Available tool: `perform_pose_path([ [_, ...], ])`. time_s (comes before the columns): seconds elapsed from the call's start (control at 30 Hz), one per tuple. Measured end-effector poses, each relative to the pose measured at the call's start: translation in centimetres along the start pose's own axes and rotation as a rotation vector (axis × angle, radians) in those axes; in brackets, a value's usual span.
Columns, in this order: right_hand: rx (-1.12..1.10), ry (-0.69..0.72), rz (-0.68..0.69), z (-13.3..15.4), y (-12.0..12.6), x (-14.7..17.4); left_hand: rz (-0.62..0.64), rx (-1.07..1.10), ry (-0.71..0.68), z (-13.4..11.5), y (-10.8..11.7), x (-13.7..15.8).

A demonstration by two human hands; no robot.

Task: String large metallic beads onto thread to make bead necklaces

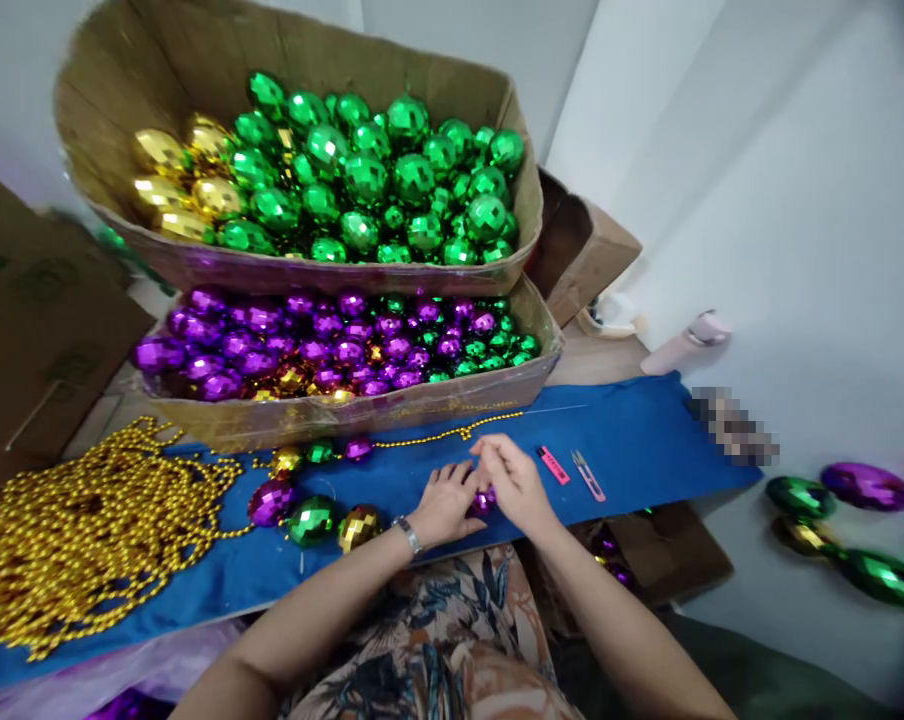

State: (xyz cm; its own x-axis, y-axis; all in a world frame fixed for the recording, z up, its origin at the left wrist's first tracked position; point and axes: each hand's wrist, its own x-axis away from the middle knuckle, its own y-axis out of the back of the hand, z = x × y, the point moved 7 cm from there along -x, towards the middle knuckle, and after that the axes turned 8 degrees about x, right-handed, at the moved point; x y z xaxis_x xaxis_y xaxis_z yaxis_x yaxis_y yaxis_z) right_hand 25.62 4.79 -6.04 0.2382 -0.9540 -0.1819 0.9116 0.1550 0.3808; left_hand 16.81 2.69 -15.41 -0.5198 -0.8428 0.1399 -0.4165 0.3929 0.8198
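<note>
Left hand palm-down (right hand curled).

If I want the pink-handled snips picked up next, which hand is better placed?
The right hand, most likely: it is nearer the snips, with the flat pink tool lying between. The left hand is farther off, on the right hand's other side, by the purple bauble.
</note>
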Motion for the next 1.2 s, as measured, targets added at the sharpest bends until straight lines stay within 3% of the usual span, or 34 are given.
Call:
perform_pose_path([
  [0.17,-0.23,-0.078,-0.405,-1.3,7.9,-1.1,0.1,-0.062,0.057,1.5,-1.1,1.2],
  [0.33,-0.349,-0.111,-0.699,-5.6,15.2,-1.4,0.079,-0.183,0.05,2.7,0.7,3.8],
  [0.5,-0.412,-0.227,-0.829,-10.6,18.8,-0.4,0.021,-0.305,0.055,3.7,2.1,5.1],
  [0.6,-0.443,-0.266,-0.896,-11.5,19.8,0.0,0.024,-0.368,0.099,4.8,2.0,5.4],
  [0.67,-0.451,-0.245,-0.883,-10.9,19.6,-0.3,0.003,-0.348,0.098,4.9,2.7,5.4],
  [0.73,-0.444,-0.205,-0.83,-9.7,18.5,-0.7,-0.063,-0.253,0.033,4.2,5.1,5.3],
  [0.83,-0.406,-0.174,-0.75,-8.2,15.9,-0.7,-0.324,-0.101,-0.032,3.8,12.8,5.5],
  [0.9,-0.369,-0.177,-0.684,-7.5,13.8,-0.5,-0.547,-0.148,0.079,5.7,19.5,6.0],
  [0.93,-0.348,-0.183,-0.644,-7.4,12.7,-0.3,-0.545,-0.259,0.209,7.4,22.2,5.9],
  [0.97,-0.323,-0.19,-0.603,-7.2,11.7,-0.1,-0.461,-0.379,0.356,9.5,24.3,5.8],
  [1.0,-0.296,-0.2,-0.559,-7.1,10.7,0.1,-0.279,-0.473,0.463,11.8,25.5,5.4],
  [1.1,-0.216,-0.226,-0.427,-6.7,7.9,0.4,-0.08,-0.516,0.518,16.5,28.1,4.4],
  [1.2,-0.163,-0.22,-0.296,-5.8,5.6,0.4,0.021,-0.522,0.511,19.1,27.8,3.4],
])
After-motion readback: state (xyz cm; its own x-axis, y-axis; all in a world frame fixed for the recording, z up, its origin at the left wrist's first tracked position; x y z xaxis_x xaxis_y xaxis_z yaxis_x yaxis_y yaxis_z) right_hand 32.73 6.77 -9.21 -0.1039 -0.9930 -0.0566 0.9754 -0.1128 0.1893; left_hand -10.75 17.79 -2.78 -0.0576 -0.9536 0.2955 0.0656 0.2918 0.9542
